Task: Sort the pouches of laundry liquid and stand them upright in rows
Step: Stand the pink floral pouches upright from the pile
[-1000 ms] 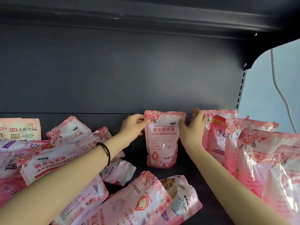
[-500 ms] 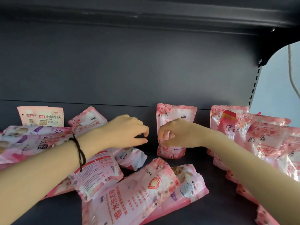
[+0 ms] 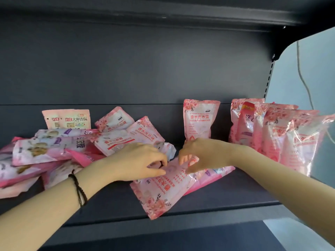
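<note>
Both hands now lower: left hand (image 3: 139, 161) and right hand (image 3: 203, 154), fingers curled, pinching flat pink floral plastic pouch (image 3: 163, 187) on dark shelf (image 3: 235, 192).

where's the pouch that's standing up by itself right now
In the head view, the lone upright pouch stands at the shelf's back, right of centre, behind the right hand and left of the upright row.

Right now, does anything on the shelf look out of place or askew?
Yes. Left of the lone upright pouch, a heap of pouches lies flat and overlapping, pink mixed with purple-printed ones. Nothing looks spilled.
</note>
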`<state>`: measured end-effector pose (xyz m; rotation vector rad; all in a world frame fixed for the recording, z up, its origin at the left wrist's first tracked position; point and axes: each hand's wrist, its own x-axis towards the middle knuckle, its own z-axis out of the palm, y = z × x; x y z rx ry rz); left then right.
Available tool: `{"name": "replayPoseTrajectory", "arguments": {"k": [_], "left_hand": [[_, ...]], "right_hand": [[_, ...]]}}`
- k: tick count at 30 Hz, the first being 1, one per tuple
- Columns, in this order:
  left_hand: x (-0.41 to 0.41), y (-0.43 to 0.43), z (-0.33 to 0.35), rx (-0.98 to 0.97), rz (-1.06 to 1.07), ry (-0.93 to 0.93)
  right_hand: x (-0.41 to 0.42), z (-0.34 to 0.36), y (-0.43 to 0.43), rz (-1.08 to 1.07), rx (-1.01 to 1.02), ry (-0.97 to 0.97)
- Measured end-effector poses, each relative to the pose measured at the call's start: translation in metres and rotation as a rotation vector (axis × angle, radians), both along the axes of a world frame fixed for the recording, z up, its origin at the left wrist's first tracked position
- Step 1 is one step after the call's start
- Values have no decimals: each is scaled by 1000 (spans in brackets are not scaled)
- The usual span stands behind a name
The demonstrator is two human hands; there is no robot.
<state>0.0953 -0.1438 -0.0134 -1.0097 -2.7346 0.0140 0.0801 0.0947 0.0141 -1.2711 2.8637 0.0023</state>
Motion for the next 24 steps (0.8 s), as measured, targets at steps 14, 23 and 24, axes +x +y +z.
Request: {"name": "replayPoseTrajectory", "arguments": {"k": [14,23,24], "left_hand": [[31,-5,-33,446,294,-99],[41,20,-46,605,573,-716],[40,25,-45,638,583,-764]], "right_hand": [[8,-41,0,-5,-59,218],[9,-32,41,-52,-279,239],[8,-30,46,-68,-326,237]]}}
